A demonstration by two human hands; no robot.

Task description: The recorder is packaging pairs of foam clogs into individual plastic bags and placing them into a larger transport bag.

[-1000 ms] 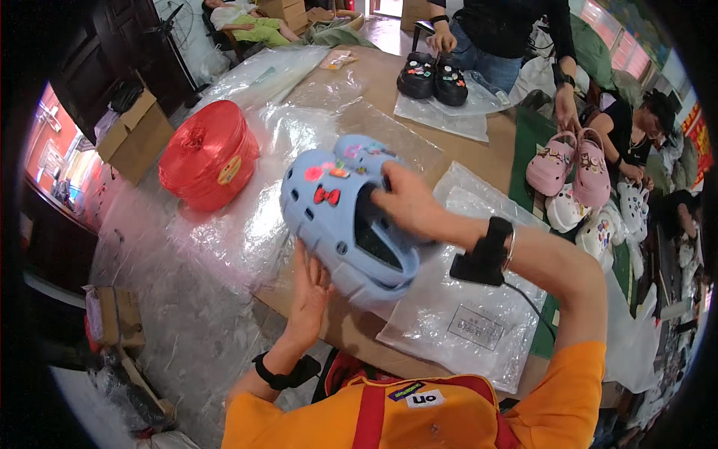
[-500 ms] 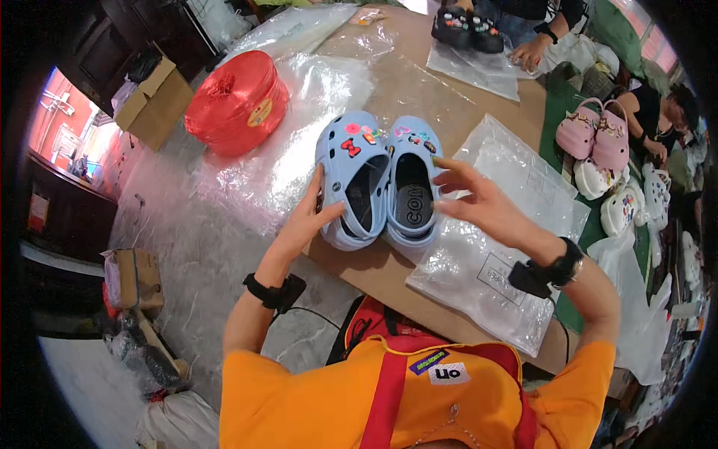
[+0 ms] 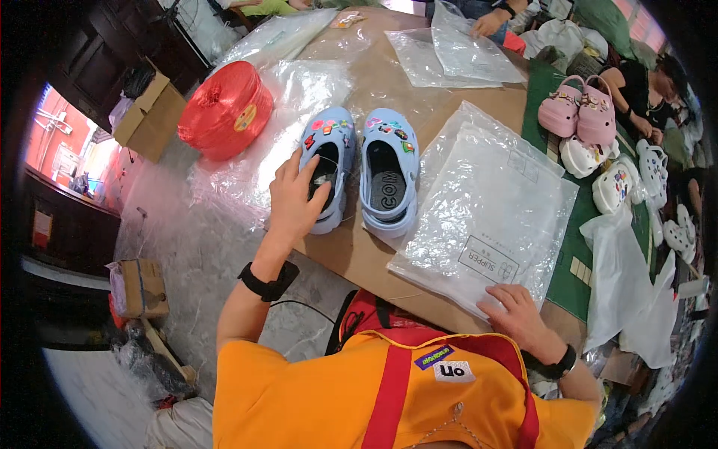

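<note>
I am leaning over a wide brown table (image 3: 449, 97) that is carrying everything in front of me. Sheets of clear plastic wrap (image 3: 247, 172) are spreading across its left part and hanging over the edge. A stack of clear plastic bags (image 3: 486, 202) is lying flat on my right; whether anything is inside them I cannot tell. A big red spool of twine (image 3: 224, 111) is sitting on the wrap at the left, well apart from the bags. Between the spool and the stack, two light blue clogs are lying side by side, soles down, toes pointing away from me, both studded with small coloured charms. The right clog (image 3: 389, 176) is lying free, just beside the bag stack, with nothing in its opening. The left clog (image 3: 329, 161) is being covered partly by my left hand (image 3: 295, 202), whose fingers are reaching into the opening and loosely gripping its rim. My right hand (image 3: 516, 314) is resting flat and relaxed, fingers spread, on the near corner of the bags, grasping nothing. Beyond the table's right side, pink clogs (image 3: 580, 116) and white clogs (image 3: 621, 179) are lying on a green mat (image 3: 557, 269). At the far end, another person's hand (image 3: 490, 22) is pressing on more clear bags (image 3: 464, 52).
</note>
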